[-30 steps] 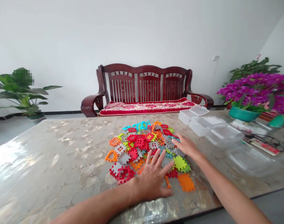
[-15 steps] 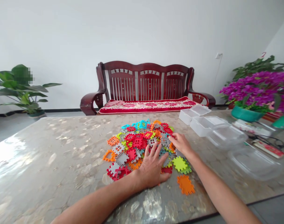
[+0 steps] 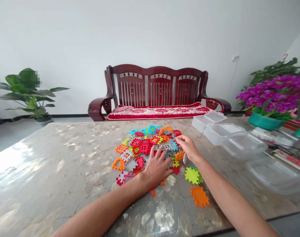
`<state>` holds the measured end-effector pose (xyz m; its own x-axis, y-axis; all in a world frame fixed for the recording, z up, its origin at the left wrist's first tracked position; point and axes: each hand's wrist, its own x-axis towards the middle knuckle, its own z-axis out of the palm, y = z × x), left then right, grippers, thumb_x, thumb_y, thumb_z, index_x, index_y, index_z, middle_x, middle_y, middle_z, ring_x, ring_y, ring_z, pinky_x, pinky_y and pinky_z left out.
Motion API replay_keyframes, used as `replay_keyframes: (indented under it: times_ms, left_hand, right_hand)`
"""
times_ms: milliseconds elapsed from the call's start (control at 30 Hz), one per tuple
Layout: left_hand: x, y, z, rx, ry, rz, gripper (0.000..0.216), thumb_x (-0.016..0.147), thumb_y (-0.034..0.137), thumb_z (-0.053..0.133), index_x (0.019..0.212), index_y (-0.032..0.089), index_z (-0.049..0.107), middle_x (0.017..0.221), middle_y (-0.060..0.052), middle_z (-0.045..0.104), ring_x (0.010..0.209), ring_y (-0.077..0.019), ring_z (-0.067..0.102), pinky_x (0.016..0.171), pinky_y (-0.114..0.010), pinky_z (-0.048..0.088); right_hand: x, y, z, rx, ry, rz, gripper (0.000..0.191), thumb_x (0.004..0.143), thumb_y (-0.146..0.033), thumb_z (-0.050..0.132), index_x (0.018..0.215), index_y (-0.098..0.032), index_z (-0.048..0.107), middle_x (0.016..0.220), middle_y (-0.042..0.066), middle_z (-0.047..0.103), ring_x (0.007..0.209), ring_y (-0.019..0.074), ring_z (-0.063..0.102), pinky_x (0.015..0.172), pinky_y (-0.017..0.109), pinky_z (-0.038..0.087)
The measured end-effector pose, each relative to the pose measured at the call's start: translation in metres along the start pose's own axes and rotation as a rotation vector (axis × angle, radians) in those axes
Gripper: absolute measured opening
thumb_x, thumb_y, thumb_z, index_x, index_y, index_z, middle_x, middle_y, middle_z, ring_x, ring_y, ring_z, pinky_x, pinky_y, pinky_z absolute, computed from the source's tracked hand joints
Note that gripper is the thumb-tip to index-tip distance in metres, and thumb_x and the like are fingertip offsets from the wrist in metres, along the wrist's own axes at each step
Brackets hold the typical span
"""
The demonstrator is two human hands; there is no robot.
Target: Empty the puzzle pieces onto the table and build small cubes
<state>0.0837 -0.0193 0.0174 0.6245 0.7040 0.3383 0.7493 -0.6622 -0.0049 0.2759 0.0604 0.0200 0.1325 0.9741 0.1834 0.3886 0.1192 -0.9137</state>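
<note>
A heap of colourful plastic interlocking tiles with toothed edges (image 3: pixel 143 146) lies on the table. My left hand (image 3: pixel 156 168) rests palm down on the near side of the heap, its fingers spread over the tiles. At the right side of the heap, my right hand (image 3: pixel 188 148) has thumb and forefinger pinched at the edge of a light blue tile (image 3: pixel 174 145). Below that hand an orange tile (image 3: pixel 179 155) and a white piece (image 3: pixel 185 158) stand tilted. A lime green tile (image 3: pixel 191 175) and an orange square tile (image 3: pixel 199 196) lie apart, nearer me.
Clear plastic boxes (image 3: pixel 215 134) and a transparent lid (image 3: pixel 275 174) stand on the right of the patterned table (image 3: pixel 73 171). Behind them are purple flowers in a teal pot (image 3: pixel 265 121) and a dark cable (image 3: pixel 294 149). A wooden bench (image 3: pixel 160 85) stands beyond the table.
My left hand has shifted slightly left and towards me, and tiles under it have moved. My right hand has risen a little, and the tiles beside it have tilted or shifted.
</note>
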Motion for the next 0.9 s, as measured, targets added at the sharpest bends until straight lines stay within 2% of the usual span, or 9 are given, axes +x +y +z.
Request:
replay_keyframes:
  times_ms: [67, 167, 300, 367, 433, 533, 633, 767, 900]
  left_hand:
    - [-0.003, -0.007, -0.006, 0.013, -0.010, 0.016, 0.037, 0.089, 0.047, 0.051, 0.119, 0.027, 0.058, 0.130, -0.010, 0.054, 0.135, -0.0331, 0.033, 0.112, -0.062, 0.017]
    - [-0.020, -0.017, -0.020, -0.004, -0.041, 0.037, 0.036, 0.091, 0.041, 0.049, 0.125, 0.031, 0.055, 0.137, -0.007, 0.051, 0.135, -0.0304, 0.035, 0.113, -0.060, 0.018]
    - [-0.068, -0.029, -0.041, -0.030, -0.125, 0.038, 0.058, 0.085, 0.053, 0.053, 0.140, 0.036, 0.042, 0.153, -0.005, 0.032, 0.140, -0.0346, 0.025, 0.112, -0.063, 0.014]
    - [-0.094, -0.035, -0.045, -0.026, -0.178, 0.058, 0.070, 0.081, 0.055, 0.056, 0.145, 0.036, 0.034, 0.158, -0.006, 0.022, 0.143, -0.0364, 0.019, 0.112, -0.065, 0.010]
    - [-0.112, -0.042, -0.046, -0.020, -0.218, 0.085, 0.076, 0.080, 0.055, 0.058, 0.147, 0.036, 0.028, 0.160, -0.008, 0.016, 0.144, -0.0368, 0.016, 0.112, -0.066, 0.008]
    - [-0.121, -0.052, -0.042, -0.004, -0.207, 0.092, 0.073, 0.083, 0.052, 0.056, 0.148, 0.037, 0.026, 0.160, -0.008, 0.012, 0.144, -0.0350, 0.016, 0.113, -0.064, 0.006]
    - [-0.116, -0.062, -0.037, 0.012, -0.133, 0.065, 0.066, 0.086, 0.053, 0.051, 0.147, 0.037, 0.030, 0.160, -0.007, 0.016, 0.143, -0.0339, 0.019, 0.114, -0.062, 0.007]
    - [-0.110, -0.072, -0.032, 0.021, -0.079, 0.052, 0.064, 0.088, 0.056, 0.047, 0.146, 0.034, 0.034, 0.158, -0.007, 0.023, 0.142, -0.0333, 0.025, 0.114, -0.060, 0.012]
    - [-0.110, -0.084, -0.028, 0.021, -0.073, 0.060, 0.064, 0.088, 0.057, 0.046, 0.147, 0.034, 0.032, 0.158, -0.008, 0.022, 0.141, -0.0326, 0.026, 0.114, -0.059, 0.015]
  right_hand:
    - [-0.007, -0.003, -0.005, -0.059, -0.012, -0.132, 0.036, 0.077, -0.047, 0.055, 0.095, -0.018, 0.067, 0.095, 0.008, 0.070, 0.090, 0.0229, 0.064, 0.081, 0.037, 0.052]
    - [-0.039, -0.005, -0.025, -0.271, -0.115, -0.357, 0.049, 0.084, -0.054, 0.052, 0.121, -0.023, 0.060, 0.132, 0.010, 0.056, 0.124, 0.0270, 0.049, 0.105, 0.045, 0.038]
    - [-0.101, 0.000, -0.053, -0.664, -0.370, -0.516, 0.076, 0.080, -0.068, 0.052, 0.145, -0.032, 0.036, 0.156, 0.008, 0.025, 0.141, 0.0338, 0.025, 0.112, 0.054, 0.026]
    - [-0.125, 0.006, -0.059, -0.819, -0.410, -0.595, 0.085, 0.077, -0.072, 0.052, 0.149, -0.033, 0.027, 0.159, 0.007, 0.014, 0.143, 0.0362, 0.017, 0.114, 0.058, 0.019]
    - [-0.136, 0.011, -0.058, -0.906, -0.424, -0.648, 0.085, 0.079, -0.071, 0.051, 0.150, -0.034, 0.021, 0.160, 0.006, 0.011, 0.144, 0.0354, 0.015, 0.114, 0.059, 0.017]
    - [-0.128, 0.016, -0.049, -0.957, -0.415, -0.709, 0.080, 0.083, -0.069, 0.047, 0.150, -0.035, 0.020, 0.160, 0.005, 0.013, 0.144, 0.0337, 0.015, 0.114, 0.060, 0.016]
    - [-0.106, 0.016, -0.035, -0.983, -0.395, -0.755, 0.077, 0.084, -0.069, 0.044, 0.149, -0.033, 0.024, 0.159, 0.006, 0.016, 0.144, 0.0331, 0.013, 0.114, 0.060, 0.014]
    - [-0.081, 0.015, -0.018, -0.999, -0.352, -0.773, 0.077, 0.083, -0.070, 0.044, 0.148, -0.029, 0.030, 0.156, 0.009, 0.025, 0.143, 0.0328, 0.016, 0.113, 0.059, 0.015]
    - [-0.070, 0.015, -0.007, -0.981, -0.342, -0.786, 0.079, 0.082, -0.071, 0.045, 0.146, -0.027, 0.035, 0.152, 0.010, 0.034, 0.141, 0.0320, 0.022, 0.114, 0.057, 0.014]
